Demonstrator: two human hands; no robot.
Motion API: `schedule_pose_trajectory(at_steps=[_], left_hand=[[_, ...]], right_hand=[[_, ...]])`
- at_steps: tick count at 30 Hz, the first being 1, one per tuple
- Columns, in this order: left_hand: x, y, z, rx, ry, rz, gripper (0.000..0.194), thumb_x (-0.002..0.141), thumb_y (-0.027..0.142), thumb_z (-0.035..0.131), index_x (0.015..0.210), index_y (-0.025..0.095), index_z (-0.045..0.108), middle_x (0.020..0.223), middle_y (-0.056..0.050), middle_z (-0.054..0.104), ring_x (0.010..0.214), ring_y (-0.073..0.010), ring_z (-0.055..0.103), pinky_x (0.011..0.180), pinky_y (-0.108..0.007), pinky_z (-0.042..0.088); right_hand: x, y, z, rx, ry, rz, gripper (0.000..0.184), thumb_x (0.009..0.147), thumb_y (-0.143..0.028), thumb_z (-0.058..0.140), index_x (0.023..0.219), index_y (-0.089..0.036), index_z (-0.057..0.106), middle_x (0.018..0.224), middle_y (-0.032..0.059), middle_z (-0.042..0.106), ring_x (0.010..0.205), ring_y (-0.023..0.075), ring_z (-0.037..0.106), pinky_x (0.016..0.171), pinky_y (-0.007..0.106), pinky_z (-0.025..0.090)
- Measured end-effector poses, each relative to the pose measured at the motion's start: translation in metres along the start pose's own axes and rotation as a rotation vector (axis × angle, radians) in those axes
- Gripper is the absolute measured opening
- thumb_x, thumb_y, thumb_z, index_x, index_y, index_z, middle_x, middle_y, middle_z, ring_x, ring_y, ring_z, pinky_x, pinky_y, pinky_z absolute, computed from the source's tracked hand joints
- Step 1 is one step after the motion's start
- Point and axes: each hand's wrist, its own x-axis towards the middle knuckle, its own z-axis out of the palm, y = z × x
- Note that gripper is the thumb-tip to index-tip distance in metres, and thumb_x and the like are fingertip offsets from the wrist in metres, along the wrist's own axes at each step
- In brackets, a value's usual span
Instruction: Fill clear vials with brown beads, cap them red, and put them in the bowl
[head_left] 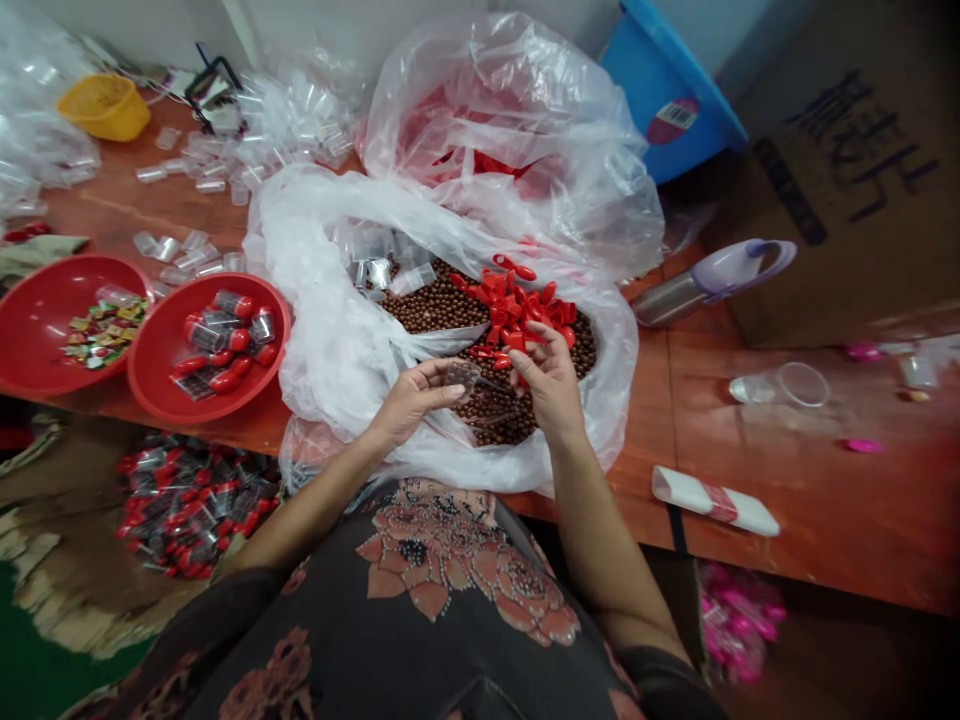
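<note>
My left hand [411, 402] pinches a small clear plastic tube [462, 375], which looks partly filled with brown balls. Close beside it on the right, my right hand [553, 385] has its fingers curled on a red plastic cap [516, 377], partly hidden by the fingers. Both hands are over a white plastic bag [322, 330], rolled open and full of small brown balls [431, 305]. A heap of red caps [517, 300] lies on the balls beyond my right hand. Several empty clear tubes [412, 278] rest at the bag's far left.
Left of the bag, a red bowl [281, 345] holds filled, capped tubes; another red bowl [30, 330] holds small wrapped pieces. A box below [67, 600] contains more capped tubes. Behind are a bag of red parts [510, 80] and a blue basin [660, 60]. A flask [690, 285] lies right.
</note>
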Motion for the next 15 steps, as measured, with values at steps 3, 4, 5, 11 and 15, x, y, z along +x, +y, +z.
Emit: schedule_pose_trajectory(at_steps=[3, 4, 5, 11, 15], left_hand=[[-0.001, -0.002, 0.001, 0.051, -0.017, 0.009, 0.045, 0.067, 0.024, 0.085, 0.11, 0.017, 0.072, 0.108, -0.008, 0.074, 0.092, -0.0169, 0.069, 0.09, -0.034, 0.055], [-0.001, -0.003, 0.001, 0.08, -0.027, 0.022, 0.045, 0.068, 0.025, 0.084, 0.111, 0.017, 0.072, 0.11, -0.009, 0.074, 0.095, -0.0177, 0.069, 0.093, -0.035, 0.054], [-0.001, -0.004, 0.001, 0.113, -0.037, 0.039, 0.045, 0.069, 0.026, 0.084, 0.112, 0.017, 0.072, 0.113, -0.009, 0.074, 0.098, -0.0182, 0.068, 0.095, -0.035, 0.052], [-0.002, -0.007, 0.0, 0.248, -0.02, 0.1, 0.046, 0.071, 0.029, 0.082, 0.115, 0.019, 0.073, 0.115, -0.008, 0.074, 0.102, -0.019, 0.067, 0.102, -0.038, 0.048], [-0.004, -0.007, 0.0, 0.324, -0.044, 0.116, 0.045, 0.073, 0.031, 0.081, 0.116, 0.02, 0.073, 0.114, -0.007, 0.074, 0.101, -0.0189, 0.068, 0.101, -0.039, 0.049]], right_hand=[[-0.01, -0.015, 0.002, -0.091, -0.104, -0.043, 0.044, 0.084, -0.037, 0.071, 0.126, -0.032, 0.06, 0.11, 0.0015, 0.068, 0.079, 0.013, 0.064, 0.071, 0.029, 0.057], [-0.013, -0.019, 0.002, -0.141, -0.134, -0.074, 0.041, 0.086, -0.037, 0.069, 0.126, -0.032, 0.063, 0.114, 0.0027, 0.067, 0.092, 0.0156, 0.065, 0.084, 0.034, 0.057], [-0.016, -0.022, 0.003, -0.192, -0.161, -0.112, 0.039, 0.089, -0.037, 0.066, 0.127, -0.032, 0.064, 0.117, 0.0034, 0.066, 0.102, 0.0175, 0.063, 0.094, 0.038, 0.054], [-0.034, -0.032, 0.012, -0.418, -0.232, -0.359, 0.044, 0.097, -0.028, 0.051, 0.14, -0.037, 0.055, 0.117, 0.0061, 0.059, 0.115, 0.0184, 0.058, 0.107, 0.044, 0.047], [-0.044, -0.034, 0.014, -0.388, -0.26, -0.41, 0.045, 0.097, -0.028, 0.054, 0.14, -0.037, 0.054, 0.136, 0.0061, 0.059, 0.131, 0.0206, 0.053, 0.115, 0.047, 0.042]])
